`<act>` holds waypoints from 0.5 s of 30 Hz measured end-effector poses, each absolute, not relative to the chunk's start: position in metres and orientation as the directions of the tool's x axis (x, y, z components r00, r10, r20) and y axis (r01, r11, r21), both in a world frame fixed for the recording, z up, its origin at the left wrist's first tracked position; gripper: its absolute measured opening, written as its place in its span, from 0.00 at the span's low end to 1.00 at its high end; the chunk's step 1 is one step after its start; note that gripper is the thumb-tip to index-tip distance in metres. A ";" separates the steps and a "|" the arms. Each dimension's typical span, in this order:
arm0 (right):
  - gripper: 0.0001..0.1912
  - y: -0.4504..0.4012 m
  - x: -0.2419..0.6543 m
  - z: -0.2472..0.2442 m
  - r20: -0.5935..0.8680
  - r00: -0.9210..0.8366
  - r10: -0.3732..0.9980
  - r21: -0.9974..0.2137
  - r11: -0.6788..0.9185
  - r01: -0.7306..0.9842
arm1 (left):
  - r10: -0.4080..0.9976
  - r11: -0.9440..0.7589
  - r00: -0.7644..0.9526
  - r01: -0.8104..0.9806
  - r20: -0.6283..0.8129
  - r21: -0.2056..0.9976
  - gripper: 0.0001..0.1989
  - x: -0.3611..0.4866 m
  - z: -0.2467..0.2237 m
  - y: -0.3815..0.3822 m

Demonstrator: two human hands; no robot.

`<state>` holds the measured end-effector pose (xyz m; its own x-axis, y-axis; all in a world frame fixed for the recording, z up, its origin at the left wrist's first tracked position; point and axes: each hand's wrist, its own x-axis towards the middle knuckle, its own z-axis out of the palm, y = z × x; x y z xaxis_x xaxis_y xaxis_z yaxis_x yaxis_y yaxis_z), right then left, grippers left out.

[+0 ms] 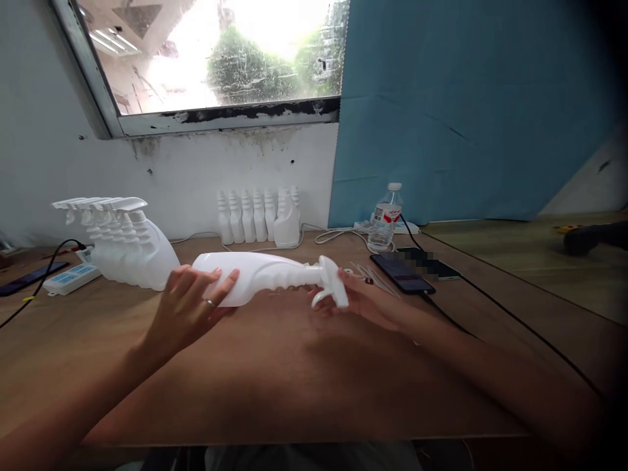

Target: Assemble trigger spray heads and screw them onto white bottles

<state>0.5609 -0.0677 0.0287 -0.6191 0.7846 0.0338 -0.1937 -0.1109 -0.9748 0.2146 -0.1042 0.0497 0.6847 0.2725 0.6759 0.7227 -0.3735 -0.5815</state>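
A white plastic spray bottle (255,271) lies sideways in the air above the table, its base to the left and its neck to the right. Around the base end, my left hand (193,301) is closed, a ring on one finger. At the neck sits a white trigger spray head (332,282), which my right hand (350,297) grips from behind; some of those fingers are hidden by it. Whether the head is screwed tight I cannot tell.
At the left stands a row of white bottles with spray heads (132,245), beside a power strip (71,278). Headless white bottles (258,216) line the wall. Right of them are a water bottle (385,219), thin tubes (377,278) and phones (400,271) with cables.
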 end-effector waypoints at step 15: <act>0.12 -0.063 0.572 0.039 0.091 -0.329 0.940 -0.996 0.080 -0.046 | 0.213 -0.494 0.765 0.621 0.607 -0.609 0.24 0.255 0.062 -0.060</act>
